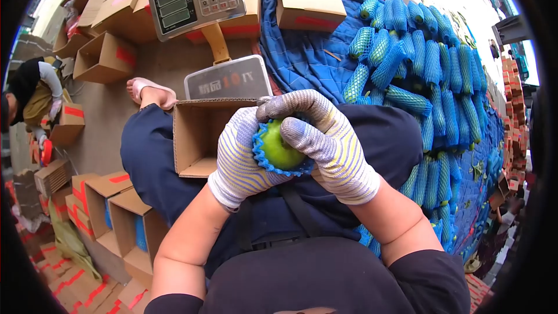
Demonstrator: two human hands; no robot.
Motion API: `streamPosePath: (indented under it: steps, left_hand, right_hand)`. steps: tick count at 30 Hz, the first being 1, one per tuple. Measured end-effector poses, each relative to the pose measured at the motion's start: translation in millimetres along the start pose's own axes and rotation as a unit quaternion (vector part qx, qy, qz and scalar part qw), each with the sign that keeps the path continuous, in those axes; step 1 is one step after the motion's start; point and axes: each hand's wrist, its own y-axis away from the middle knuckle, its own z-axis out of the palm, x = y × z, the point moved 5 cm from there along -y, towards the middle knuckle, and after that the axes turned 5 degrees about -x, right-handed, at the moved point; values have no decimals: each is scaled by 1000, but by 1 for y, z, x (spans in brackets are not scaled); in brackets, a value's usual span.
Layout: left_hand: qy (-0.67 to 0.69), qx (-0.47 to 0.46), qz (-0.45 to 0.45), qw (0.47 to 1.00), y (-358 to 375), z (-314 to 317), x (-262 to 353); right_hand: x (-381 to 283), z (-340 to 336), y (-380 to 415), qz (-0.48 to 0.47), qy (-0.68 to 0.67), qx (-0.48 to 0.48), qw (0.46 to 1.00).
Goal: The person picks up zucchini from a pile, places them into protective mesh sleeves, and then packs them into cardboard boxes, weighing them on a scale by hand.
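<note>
Both my hands wear striped knit gloves and hold one smooth green fruit (279,145) wrapped in a blue foam net (260,154), above my lap. My left hand (241,160) cups its left side and underside. The right hand (334,142) curls over its top, with the thumb lying on the bare green end. Just left of the fruit, an open cardboard box (195,139) rests on its side between my legs. I cannot make out the fruit's exact kind, as the net and gloves cover the rest.
Ahead stands a scale with a display (197,0) and a metal platform (229,78). Many blue-netted green fruits (433,64) lie to the right on a blue cloth (299,58). Cardboard boxes (104,58) stand at left. A person (35,90) bends over a box far left.
</note>
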Motion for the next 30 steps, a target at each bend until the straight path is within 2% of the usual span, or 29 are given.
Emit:
streamPosePath:
  steps: [4,9,12,13,15,16,18,20,24,26,27,28,30]
  left_hand:
    - [-32,-78,-6,996,8,0,-8]
    - [34,-93,-45,994,10,-1,-19]
    - [-5,-88,16,996,-8,-13,-9]
    - [-2,-156,-62,986,-8,-10,-25]
    - [-109,-235,-30,965,-17,-11,-35]
    - [-173,-281,-14,944,-18,-6,-42]
    - [-166,-366,-70,913,-16,7,-71]
    - [-169,-433,-119,877,-21,26,-87]
    - [-161,-515,-188,821,-20,53,-123]
    - [-164,-514,-182,822,-15,59,-139]
    - [-163,-510,-178,826,-14,63,-143]
    - [-164,-514,-177,823,-13,67,-144]
    - [-224,-538,-213,785,-11,74,-151]
  right_hand:
    - [9,0,2,6,-17,12,1000]
    - [14,3,2,0,-58,16,998]
    - [16,3,1,-15,-42,41,998]
    - [19,-3,-5,-13,-41,45,998]
    - [34,-25,-17,10,-55,55,997]
    - [33,-35,-19,-11,-39,61,997]
    - [9,-61,-6,-70,93,130,985]
    - [-3,-91,0,-125,136,164,969]
    - [-15,-117,15,-83,142,177,971]
    - [-12,-109,21,6,151,171,974]
    - [6,-117,21,68,235,136,960]
    - [13,-111,21,97,410,101,901]
    - [50,-107,15,136,623,15,770]
